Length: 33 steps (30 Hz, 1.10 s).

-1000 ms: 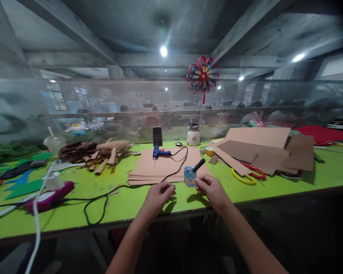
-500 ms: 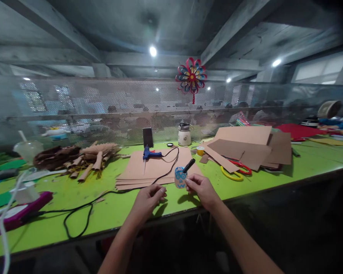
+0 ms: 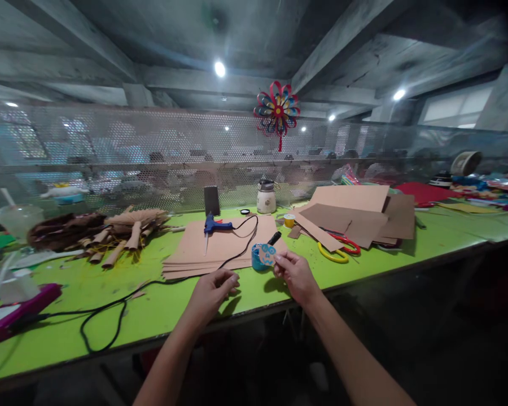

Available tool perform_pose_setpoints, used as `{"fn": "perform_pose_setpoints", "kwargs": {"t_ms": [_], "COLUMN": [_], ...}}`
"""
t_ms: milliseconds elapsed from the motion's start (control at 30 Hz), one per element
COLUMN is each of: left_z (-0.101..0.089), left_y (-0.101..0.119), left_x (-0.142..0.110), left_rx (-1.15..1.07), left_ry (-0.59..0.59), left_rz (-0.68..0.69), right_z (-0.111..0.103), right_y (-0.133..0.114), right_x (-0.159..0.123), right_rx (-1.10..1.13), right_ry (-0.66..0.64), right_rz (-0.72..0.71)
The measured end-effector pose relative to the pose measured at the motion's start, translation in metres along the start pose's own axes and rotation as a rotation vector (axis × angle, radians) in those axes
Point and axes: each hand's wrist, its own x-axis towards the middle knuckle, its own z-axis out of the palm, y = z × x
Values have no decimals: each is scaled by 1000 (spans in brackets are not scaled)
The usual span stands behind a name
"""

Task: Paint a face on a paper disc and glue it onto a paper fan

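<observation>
My right hand [image 3: 295, 274] is closed on a small blue paper ring with curled coils [image 3: 263, 256] and a black marker [image 3: 273, 238], held just above the green table [image 3: 152, 307]. My left hand [image 3: 214, 292] hovers over the table's front edge to the left of it, fingers curled and pinched together; what they hold, if anything, I cannot make out. A stack of brown cardboard sheets [image 3: 220, 251] lies just beyond both hands, with a blue glue gun [image 3: 214, 226] and its black cable [image 3: 122, 301] on it.
Rolled cardboard tubes [image 3: 122, 234] lie at the back left, and a pink device [image 3: 12, 313] at the far left. Larger cardboard pieces [image 3: 355, 211] with yellow scissors [image 3: 331, 255] and red scissors [image 3: 347, 244] sit to the right. A white jar [image 3: 266, 198] stands by the mesh screen [image 3: 152, 152].
The view has swung to the right, so everything on the table has shifted left. My right hand has tilted the blue ring and lowered it slightly; my left hand stays curled.
</observation>
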Motion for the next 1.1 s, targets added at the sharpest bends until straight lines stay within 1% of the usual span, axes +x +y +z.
{"fn": "perform_pose_setpoints", "kwargs": {"t_ms": [167, 267, 367, 533, 800, 1000, 1100], "left_z": [-1, -3, -3, -2, -4, -4, -4], "left_y": [4, 2, 0, -1, -4, -6, -7], "left_x": [0, 2, 2, 3, 1, 1, 2], "left_rx": [-31, -61, -73, -58, -15, -8, -12], "left_ry": [-33, -18, -20, -43, -50, -36, -37], "left_rz": [2, -4, -4, 5, 25, 18, 10], "right_z": [8, 12, 15, 21, 31, 28, 21], "right_y": [-6, -10, -11, -5, -1, -2, -5], "right_x": [-2, -1, -1, -1, -2, -6, -8], "right_rx": [-154, -226, -274, -323, -344, -317, -310], "right_ry": [-166, -208, -212, -207, -223, -232, -192], "right_rz": [68, 89, 89, 78, 75, 83, 62]}}
